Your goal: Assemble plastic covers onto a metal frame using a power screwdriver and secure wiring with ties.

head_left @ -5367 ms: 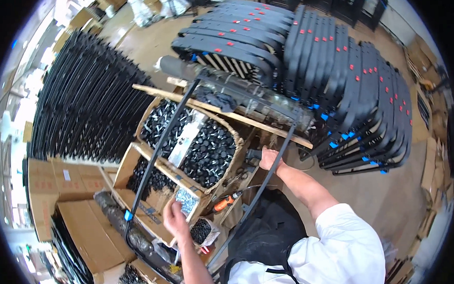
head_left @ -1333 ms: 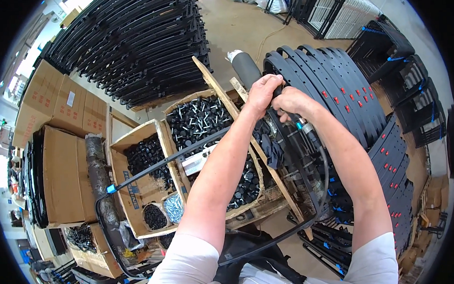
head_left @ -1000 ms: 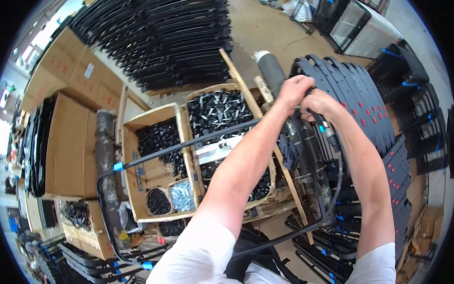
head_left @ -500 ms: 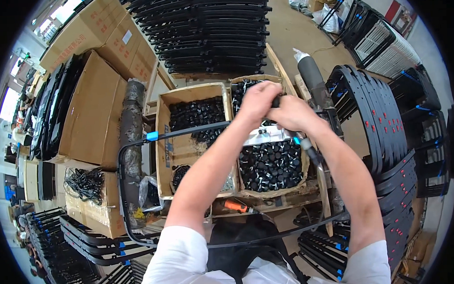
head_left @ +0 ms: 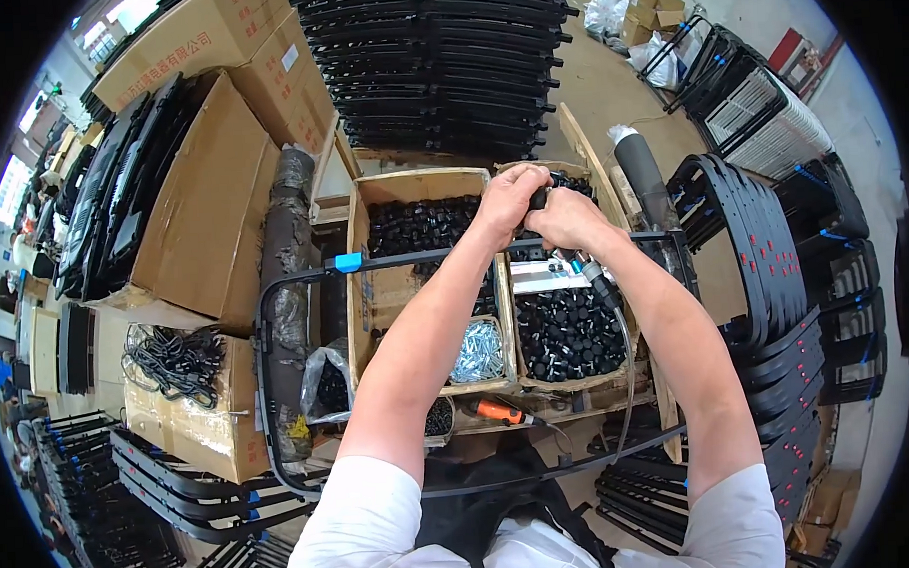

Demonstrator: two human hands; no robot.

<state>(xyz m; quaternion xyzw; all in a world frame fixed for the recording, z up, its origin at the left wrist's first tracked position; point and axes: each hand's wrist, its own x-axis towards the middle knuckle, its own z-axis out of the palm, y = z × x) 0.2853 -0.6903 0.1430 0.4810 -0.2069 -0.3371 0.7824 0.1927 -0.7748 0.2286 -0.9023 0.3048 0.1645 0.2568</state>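
A black rounded-rectangle tubular frame point(head_left: 414, 257) lies in front of me across wooden bins, a blue clip point(head_left: 349, 263) on its far bar. Above that bar, my left hand point(head_left: 509, 200) is closed around a small dark piece, mostly hidden by the fingers. Right beside it, my right hand point(head_left: 569, 222) wraps round a dark hand-held air tool point(head_left: 596, 275) with a blue band. A grey hose point(head_left: 627, 358) runs from the tool toward me. The tool's working end is hidden by my hands.
Wooden bins hold black knobs point(head_left: 422, 225), black-headed bolts point(head_left: 571, 335) and silver screws point(head_left: 477, 353). An orange-handled tool point(head_left: 501, 413) lies at the near ledge. Stacked black frames point(head_left: 758, 243) stand right; cartons point(head_left: 186, 203) and a wrapped roll point(head_left: 285, 250) stand left.
The view has shifted, so bins and frame sit further right. My hands stay together above the far bar, the left slightly lower in the picture. The silver screws now show beside my left forearm.
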